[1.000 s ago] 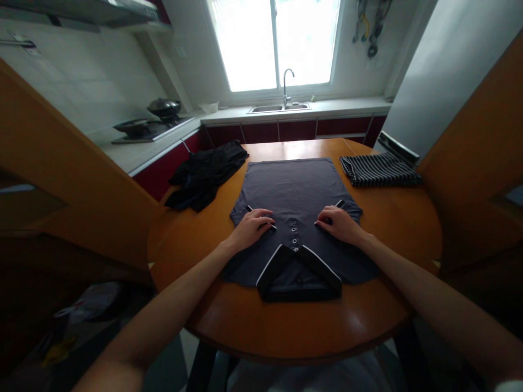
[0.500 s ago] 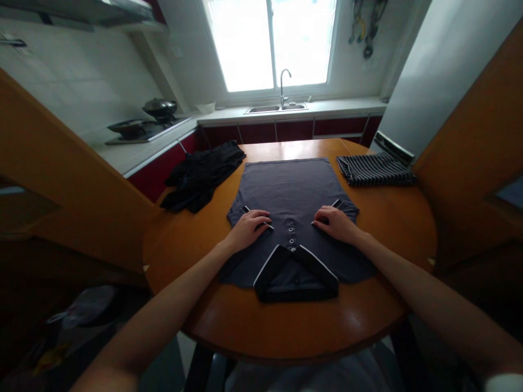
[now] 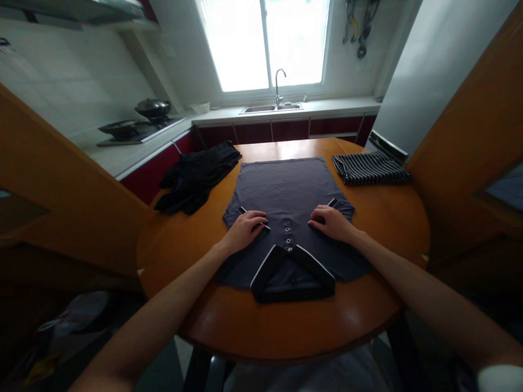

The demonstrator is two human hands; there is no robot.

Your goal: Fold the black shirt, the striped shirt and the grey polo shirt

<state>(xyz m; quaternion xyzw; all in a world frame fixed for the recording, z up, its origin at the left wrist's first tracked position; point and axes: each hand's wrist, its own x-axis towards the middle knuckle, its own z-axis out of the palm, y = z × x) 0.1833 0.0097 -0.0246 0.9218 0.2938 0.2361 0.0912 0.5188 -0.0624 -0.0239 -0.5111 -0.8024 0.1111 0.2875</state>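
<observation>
A grey polo shirt point(image 3: 286, 185) is spread on the round wooden table, its black, white-edged collar point(image 3: 272, 296) toward me and its hem at the far side. Both short sleeves are folded inward over the body. My left hand point(image 3: 246, 228) lies over the left sleeve cuff, its fingers bent and closed around the cuff's inner end. On the opposite side, my right hand point(image 3: 332, 222) is curled, thumb and fingertips pinching the other cuff. The button placket point(image 3: 287, 231) runs between the two hands.
Dark crumpled clothing point(image 3: 198, 174) lies at the table's left. A folded striped garment point(image 3: 370, 167) sits at the right, near the fridge point(image 3: 433, 71). Beyond the wooden table point(image 3: 286, 332) are a counter with a sink point(image 3: 272, 108) and a stove with pans point(image 3: 153, 109).
The whole view has shifted slightly, so everything sits a little further left. Both hands stay in the same places on the sleeve cuffs; the shirt looks unchanged.
</observation>
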